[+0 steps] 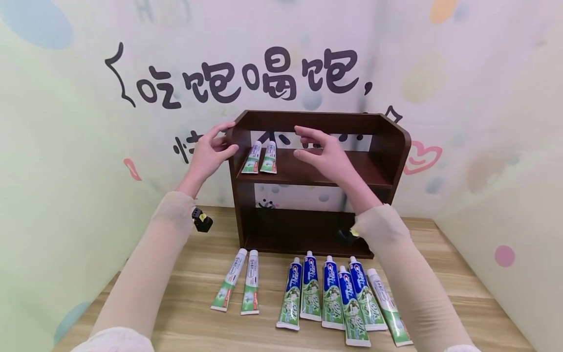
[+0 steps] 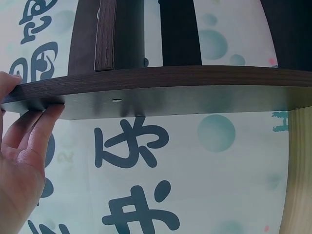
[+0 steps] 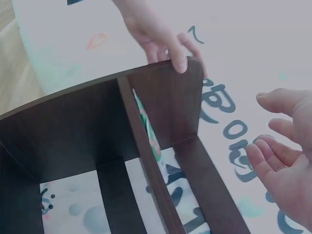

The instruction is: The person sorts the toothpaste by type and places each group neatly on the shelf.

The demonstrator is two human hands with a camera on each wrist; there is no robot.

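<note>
A dark brown two-tier shelf (image 1: 314, 121) stands on the wooden table. My left hand (image 1: 211, 151) grips the upper edge of its left side panel, thumb and fingers on opposite faces, as the right wrist view also shows. My right hand (image 1: 325, 154) hovers before the upper tier, fingers loosely spread and holding nothing. Two white-and-green toothpaste tubes (image 1: 269, 157) lean side by side at the upper tier's left end. On the table before the shelf lie two more white-and-green toothpaste tubes (image 1: 250, 283) and several blue-and-green toothpaste tubes (image 1: 311, 288).
Another white-and-green toothpaste tube (image 1: 389, 305) lies at the right of the row, partly behind my right forearm. The lower tier (image 1: 286, 230) has a dark board. A patterned wall (image 1: 281, 29) with black lettering rises close behind the shelf.
</note>
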